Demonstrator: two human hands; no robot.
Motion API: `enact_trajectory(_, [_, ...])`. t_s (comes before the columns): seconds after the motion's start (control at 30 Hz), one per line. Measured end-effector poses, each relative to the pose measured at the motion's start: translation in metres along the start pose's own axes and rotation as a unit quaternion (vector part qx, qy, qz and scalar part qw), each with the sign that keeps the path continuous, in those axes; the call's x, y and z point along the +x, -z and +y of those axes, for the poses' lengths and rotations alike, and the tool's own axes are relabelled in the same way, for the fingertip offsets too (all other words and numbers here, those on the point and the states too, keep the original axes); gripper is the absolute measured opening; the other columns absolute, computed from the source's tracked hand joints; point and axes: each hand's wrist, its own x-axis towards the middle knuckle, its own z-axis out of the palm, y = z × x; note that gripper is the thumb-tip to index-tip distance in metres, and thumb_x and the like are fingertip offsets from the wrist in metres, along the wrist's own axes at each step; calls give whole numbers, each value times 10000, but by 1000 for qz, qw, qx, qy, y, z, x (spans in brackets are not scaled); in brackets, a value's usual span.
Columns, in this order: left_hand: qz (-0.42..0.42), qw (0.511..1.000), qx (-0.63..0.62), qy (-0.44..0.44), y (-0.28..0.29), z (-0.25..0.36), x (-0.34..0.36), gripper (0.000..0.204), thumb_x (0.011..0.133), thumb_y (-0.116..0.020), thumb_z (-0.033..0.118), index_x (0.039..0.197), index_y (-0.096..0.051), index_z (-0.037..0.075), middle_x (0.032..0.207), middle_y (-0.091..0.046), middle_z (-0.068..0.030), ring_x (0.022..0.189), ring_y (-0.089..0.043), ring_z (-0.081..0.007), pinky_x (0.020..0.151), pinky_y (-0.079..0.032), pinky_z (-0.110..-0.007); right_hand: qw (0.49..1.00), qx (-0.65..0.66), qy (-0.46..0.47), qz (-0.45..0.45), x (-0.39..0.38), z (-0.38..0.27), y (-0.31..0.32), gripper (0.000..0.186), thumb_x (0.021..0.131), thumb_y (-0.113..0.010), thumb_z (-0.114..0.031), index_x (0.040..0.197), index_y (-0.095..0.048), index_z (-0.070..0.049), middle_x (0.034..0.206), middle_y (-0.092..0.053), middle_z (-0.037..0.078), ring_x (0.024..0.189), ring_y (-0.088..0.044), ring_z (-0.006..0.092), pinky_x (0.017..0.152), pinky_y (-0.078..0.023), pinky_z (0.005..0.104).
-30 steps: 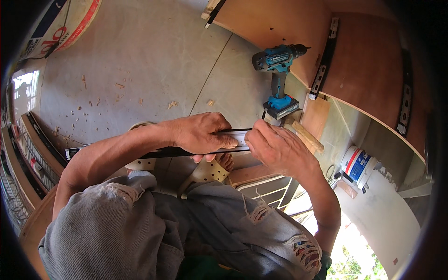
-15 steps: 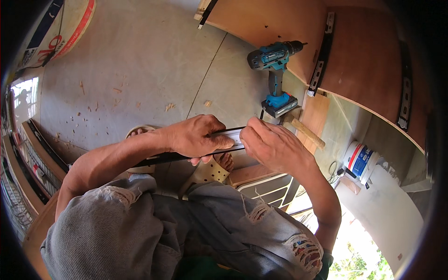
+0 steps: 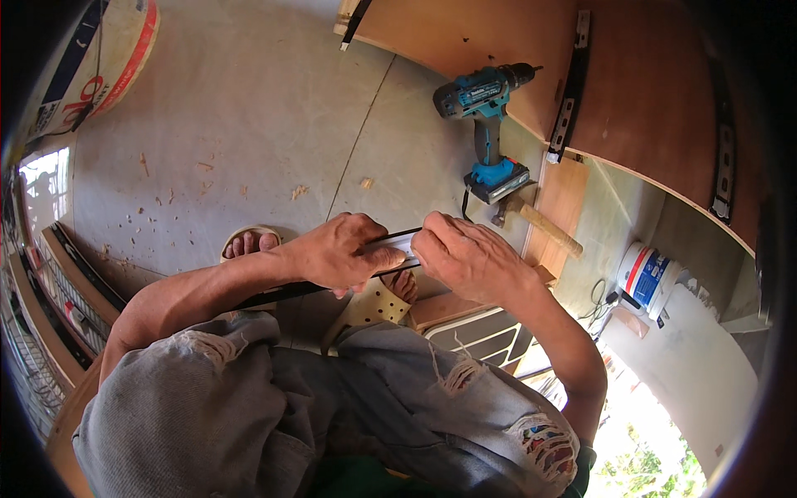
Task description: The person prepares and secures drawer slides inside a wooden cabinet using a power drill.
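one plywood panel (image 3: 664, 91) carrying three black drawer slides (image 3: 569, 91); one teal cordless drill (image 3: 486, 124) standing on the floor; one hammer (image 3: 535, 220); one paint tub (image 3: 646, 274). left hand (image 3: 344, 253) wrapped closed around a long, thin black-and-silver drawer slide rail (image 3: 286, 290), held level above the knees; right hand (image 3: 469, 257) curled, pinching its silver end.

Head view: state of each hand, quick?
Left hand: closed on the long, dark, flat metal rail.
Right hand: closed on the rail's pale end.
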Motion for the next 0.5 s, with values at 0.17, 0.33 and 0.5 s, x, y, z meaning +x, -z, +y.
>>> enact_trajectory(0.17, [-1, 999, -34, 4, 3, 3, -2, 478, 1026, -533, 412, 994, -624, -56, 602, -587, -43, 476, -572, -97, 452, -470, -273, 992, 83, 0, 92, -7, 7, -7, 146, 817, -652, -48, 926, -557, -39, 897, -482, 106, 781, -613, 281, 680, -520, 402])
enact_trajectory(0.33, [-7, 999, -35, 16, 7, 3, -3, 461, 1030, -538, 388, 1059, -631, -62, 608, -585, -38, 484, -565, -86, 449, -461, -261, 978, 129, -31, 162, -13, 3, -18, 195, 827, -695, -37, 1004, -612, -33, 939, -535, 104, 785, -639, 289, 659, -524, 393])
enact_trajectory(0.5, [-15, 998, -59, 24, 7, 2, -4, 431, 1034, -543, 358, 1080, -635, -61, 604, -580, -29, 485, -560, -80, 446, -456, -258, 960, 168, -66, 216, -17, -1, -29, 160, 903, -676, -72, 1047, -621, -27, 935, -573, 110, 745, -655, 277, 623, -531, 361])
